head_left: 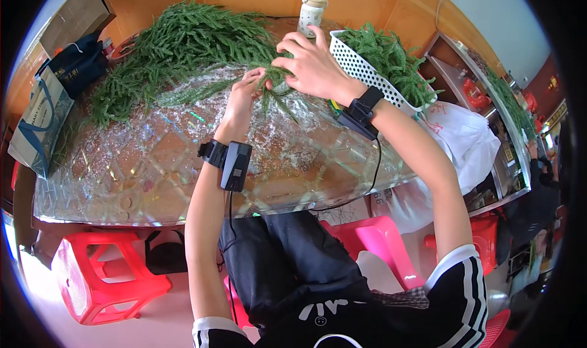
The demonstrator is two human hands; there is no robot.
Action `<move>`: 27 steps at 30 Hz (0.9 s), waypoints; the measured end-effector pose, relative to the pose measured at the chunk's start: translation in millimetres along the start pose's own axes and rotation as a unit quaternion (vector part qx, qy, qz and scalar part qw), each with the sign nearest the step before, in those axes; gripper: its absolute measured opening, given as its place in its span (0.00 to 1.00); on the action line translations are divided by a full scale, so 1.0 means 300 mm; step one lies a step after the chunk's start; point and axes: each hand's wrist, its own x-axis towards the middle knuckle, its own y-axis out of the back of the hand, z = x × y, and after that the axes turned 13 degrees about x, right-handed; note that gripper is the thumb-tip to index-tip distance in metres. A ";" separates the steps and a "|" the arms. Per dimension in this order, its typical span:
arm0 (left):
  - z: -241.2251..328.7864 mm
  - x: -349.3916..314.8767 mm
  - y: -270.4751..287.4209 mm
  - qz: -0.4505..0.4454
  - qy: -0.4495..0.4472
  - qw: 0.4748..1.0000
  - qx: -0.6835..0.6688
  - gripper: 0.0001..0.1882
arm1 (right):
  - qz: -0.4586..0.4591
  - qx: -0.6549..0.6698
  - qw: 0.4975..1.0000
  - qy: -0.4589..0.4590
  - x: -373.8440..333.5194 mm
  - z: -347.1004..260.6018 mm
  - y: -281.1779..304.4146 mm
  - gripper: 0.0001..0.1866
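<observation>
Both hands meet over a glass-topped table (153, 183), working on one green artificial fern sprig (275, 91). My left hand (244, 94) pinches the sprig's stem from below. My right hand (309, 63) grips the same sprig from above, fingers curled around its top. A large heap of the same green sprigs (183, 48) lies just beyond the hands. A white perforated basket (361, 70) filled with more sprigs stands right of my right hand. Each wrist carries a black strapped device.
A cream bottle (312, 11) stands at the table's far edge. Blue bags (46, 103) hang at the left end. Red plastic stools (98, 274) and a pink one (379, 238) stand under the table. White bags (465, 140) and a metal shelf (483, 103) are at right.
</observation>
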 end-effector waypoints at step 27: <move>-0.034 -0.031 -0.067 -0.139 -0.017 0.964 0.228 0.16 | -0.134 0.431 0.873 -0.183 -0.184 0.040 0.121 0.16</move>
